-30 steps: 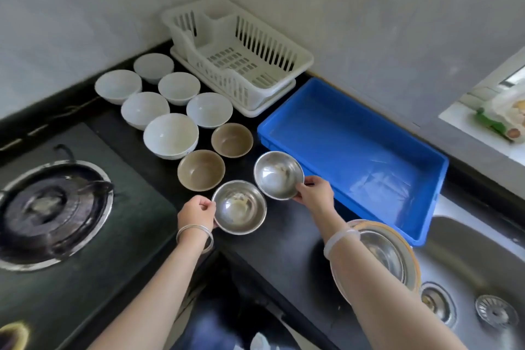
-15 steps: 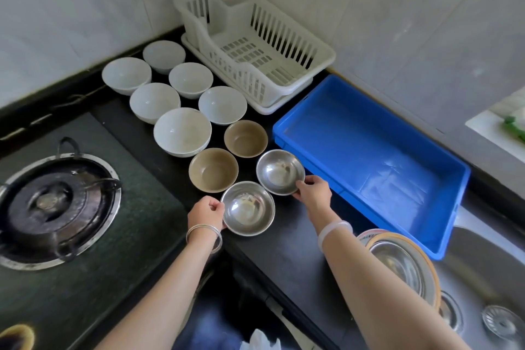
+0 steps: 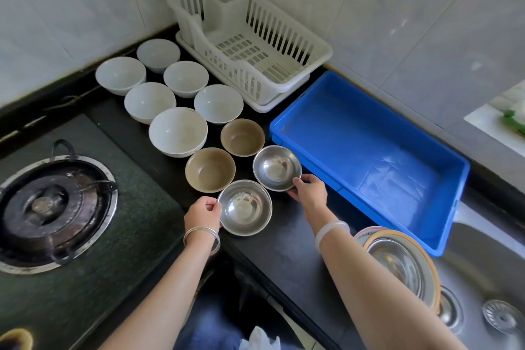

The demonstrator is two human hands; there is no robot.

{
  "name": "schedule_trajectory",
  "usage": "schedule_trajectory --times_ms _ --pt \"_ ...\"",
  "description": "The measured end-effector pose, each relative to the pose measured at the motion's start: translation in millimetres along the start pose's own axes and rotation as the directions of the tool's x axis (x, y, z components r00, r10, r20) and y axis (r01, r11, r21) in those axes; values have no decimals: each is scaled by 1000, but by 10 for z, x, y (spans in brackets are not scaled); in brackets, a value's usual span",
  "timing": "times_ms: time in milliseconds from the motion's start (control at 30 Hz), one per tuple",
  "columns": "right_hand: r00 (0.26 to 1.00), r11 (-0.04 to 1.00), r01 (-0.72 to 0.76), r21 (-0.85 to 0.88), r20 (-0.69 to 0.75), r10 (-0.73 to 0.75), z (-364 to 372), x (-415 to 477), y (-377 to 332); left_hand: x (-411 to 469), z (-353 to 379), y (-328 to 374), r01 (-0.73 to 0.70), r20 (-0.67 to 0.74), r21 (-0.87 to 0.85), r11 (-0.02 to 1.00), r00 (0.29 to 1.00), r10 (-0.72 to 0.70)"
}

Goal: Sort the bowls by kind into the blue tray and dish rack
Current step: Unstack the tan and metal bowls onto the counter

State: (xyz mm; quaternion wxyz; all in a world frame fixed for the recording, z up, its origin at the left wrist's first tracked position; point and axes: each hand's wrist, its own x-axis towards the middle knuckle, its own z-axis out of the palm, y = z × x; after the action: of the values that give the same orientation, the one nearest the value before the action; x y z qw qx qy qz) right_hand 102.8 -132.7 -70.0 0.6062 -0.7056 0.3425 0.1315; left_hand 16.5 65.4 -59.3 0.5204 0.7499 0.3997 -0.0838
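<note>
At centre frame your left hand [image 3: 202, 213] pinches the lower steel bowl [image 3: 245, 207], your right hand [image 3: 309, 193] the upper steel bowl [image 3: 277, 167]; firm each grip, lift level into the blue tray [image 3: 369, 150], right.

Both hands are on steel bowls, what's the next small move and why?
Probably lift the far steel bowl with the right hand into the blue tray. That hand pinches its rim, the tray lies right beside it and holds nothing, and the left hand holds the near steel bowl to follow.
</note>
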Motion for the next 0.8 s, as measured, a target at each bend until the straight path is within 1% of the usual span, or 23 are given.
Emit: schedule_trajectory --times_ms 133,233,367,467,533,600,667,733,800 --pt "1000 999 -14 -30 26 15 -42 -43 -9 -35 -33 18 -17 -1 23 1000 1000 18" --pt "999 995 5 -99 46 -1 -97 -118 -35 -79 -67 41 -64 -9 102 993 998 65" --pt "990 958 127 -256 87 -108 -279 -315 -73 -207 -87 124 -152 -22 242 958 986 163" --pt "972 926 235 -295 73 -224 -557 -513 -71 -326 -58 211 -206 -5 266 942 977 215" --pt "954 897 286 -336 9 -301 -830 -638 -25 -415 36 298 -253 33 248 935 967 253" --pt "931 870 287 -402 -96 -351 -1167 -740 65 -528 214 406 -308 89 226 924 951 295" --pt "901 851 227 -474 -229 -368 -1536 -823 198 -679 451 500 -356 183 206 911 929 322" --pt "863 835 135 -534 -351 -364 -1877 -883 361 -860 721 547 -416 298 208 885 889 347" --pt "831 815 58 -577 -425 -360 -2142 -930 546 -1047 994 554 -479 401 226 848 839 367"
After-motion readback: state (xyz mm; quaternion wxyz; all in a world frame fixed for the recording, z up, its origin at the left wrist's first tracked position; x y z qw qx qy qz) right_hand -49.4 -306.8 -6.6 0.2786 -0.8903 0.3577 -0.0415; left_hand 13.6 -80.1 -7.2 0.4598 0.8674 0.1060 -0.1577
